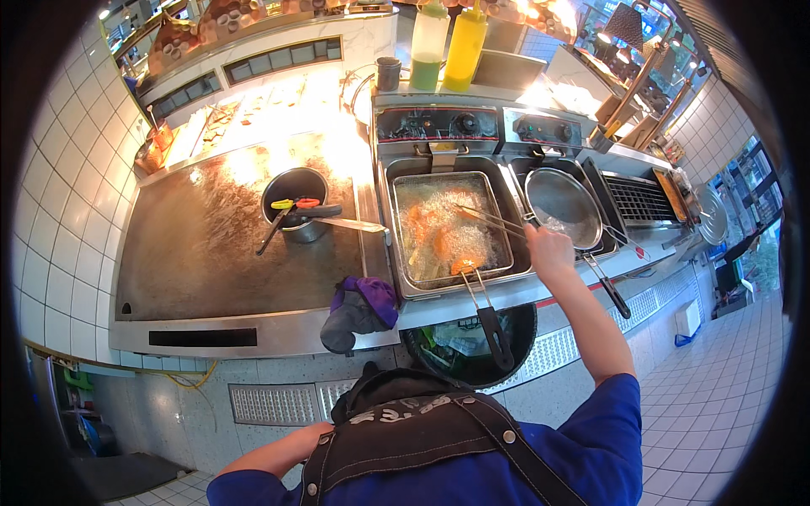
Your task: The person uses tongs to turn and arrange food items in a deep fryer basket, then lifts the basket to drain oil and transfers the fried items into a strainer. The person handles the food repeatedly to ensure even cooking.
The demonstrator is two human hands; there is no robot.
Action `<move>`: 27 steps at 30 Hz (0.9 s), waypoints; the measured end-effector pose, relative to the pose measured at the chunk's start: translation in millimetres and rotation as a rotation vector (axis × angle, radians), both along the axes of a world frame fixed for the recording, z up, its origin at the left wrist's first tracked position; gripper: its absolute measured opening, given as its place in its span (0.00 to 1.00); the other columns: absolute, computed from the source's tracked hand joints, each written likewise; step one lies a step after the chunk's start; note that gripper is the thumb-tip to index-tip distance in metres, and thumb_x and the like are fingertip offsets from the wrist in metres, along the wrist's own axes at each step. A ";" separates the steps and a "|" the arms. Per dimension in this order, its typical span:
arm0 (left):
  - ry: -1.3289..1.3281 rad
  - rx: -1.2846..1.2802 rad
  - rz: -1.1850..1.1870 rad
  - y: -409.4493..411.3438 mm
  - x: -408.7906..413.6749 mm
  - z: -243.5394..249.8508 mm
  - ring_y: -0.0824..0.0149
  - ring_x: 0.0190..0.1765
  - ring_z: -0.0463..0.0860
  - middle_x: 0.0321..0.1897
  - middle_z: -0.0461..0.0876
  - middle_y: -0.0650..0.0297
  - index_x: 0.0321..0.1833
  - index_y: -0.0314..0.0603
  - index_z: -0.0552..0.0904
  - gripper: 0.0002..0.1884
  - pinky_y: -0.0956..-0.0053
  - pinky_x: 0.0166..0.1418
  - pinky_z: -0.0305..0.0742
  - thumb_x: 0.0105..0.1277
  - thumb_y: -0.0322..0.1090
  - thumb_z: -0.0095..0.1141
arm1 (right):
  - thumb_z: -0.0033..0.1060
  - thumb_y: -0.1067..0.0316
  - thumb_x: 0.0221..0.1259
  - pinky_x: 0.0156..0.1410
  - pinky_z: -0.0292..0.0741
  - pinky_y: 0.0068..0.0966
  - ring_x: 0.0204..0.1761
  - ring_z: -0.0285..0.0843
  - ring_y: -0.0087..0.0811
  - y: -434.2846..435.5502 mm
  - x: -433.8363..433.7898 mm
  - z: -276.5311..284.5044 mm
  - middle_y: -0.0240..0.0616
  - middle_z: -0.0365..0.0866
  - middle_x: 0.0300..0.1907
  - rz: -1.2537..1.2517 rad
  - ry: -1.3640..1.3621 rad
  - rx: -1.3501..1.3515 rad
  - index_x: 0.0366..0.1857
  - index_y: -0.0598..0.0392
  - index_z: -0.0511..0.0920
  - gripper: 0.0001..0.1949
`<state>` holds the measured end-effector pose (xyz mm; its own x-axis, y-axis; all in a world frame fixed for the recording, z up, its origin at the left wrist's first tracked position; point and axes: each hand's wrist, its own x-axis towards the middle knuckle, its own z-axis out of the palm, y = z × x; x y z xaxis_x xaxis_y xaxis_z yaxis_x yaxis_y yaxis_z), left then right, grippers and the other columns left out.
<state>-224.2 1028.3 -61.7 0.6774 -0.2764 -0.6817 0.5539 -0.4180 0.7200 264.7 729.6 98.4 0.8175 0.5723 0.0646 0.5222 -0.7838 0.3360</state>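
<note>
My right hand [550,253] grips long cooking tongs or chopsticks [497,222]; which of the two I cannot tell. Their tips reach into a wire fryer basket [503,190], where orange-brown pieces of food [450,243] bubble in hot oil [417,193]. That basket sits in the left well of a steel deep fryer [395,288]. Its black handle [495,338] points towards me over the front edge. Just right of my hand, a round fine-mesh strainer [563,205] rests over the second fryer well. My left hand is out of view behind the apron; only the forearm [278,450] shows.
A flat griddle [209,253] lies left, bearing a metal pot [297,180] with utensils across it. Purple-and-grey cloth or gloves [364,310] hang at its front corner. Below stands a dark bin [417,373]. Squeeze bottles [465,50] stand behind; a grill grate [638,197] is right.
</note>
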 end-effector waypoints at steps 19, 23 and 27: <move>0.053 -0.003 -0.046 17.9 18.6 5.4 0.48 0.41 0.84 0.35 0.85 0.46 0.40 0.35 0.83 0.20 0.60 0.44 0.75 0.60 0.49 0.56 | 0.69 0.62 0.52 0.33 0.77 0.37 0.31 0.83 0.42 -32.3 -32.5 60.7 0.37 0.80 0.27 0.083 -0.127 0.287 0.44 0.46 0.75 0.16; 0.045 0.018 -0.102 17.0 21.2 4.0 0.48 0.41 0.84 0.35 0.85 0.46 0.40 0.35 0.83 0.20 0.60 0.44 0.75 0.60 0.49 0.56 | 0.69 0.63 0.52 0.33 0.77 0.35 0.30 0.83 0.40 -27.6 -30.9 70.5 0.36 0.80 0.28 0.122 -0.164 0.319 0.46 0.46 0.76 0.16; 0.045 0.034 -0.131 15.8 22.7 4.5 0.48 0.41 0.84 0.35 0.85 0.46 0.40 0.35 0.83 0.20 0.60 0.44 0.75 0.60 0.49 0.55 | 0.66 0.65 0.53 0.33 0.77 0.32 0.30 0.83 0.36 -25.7 -24.7 71.5 0.34 0.78 0.27 0.151 -0.181 0.282 0.46 0.47 0.76 0.15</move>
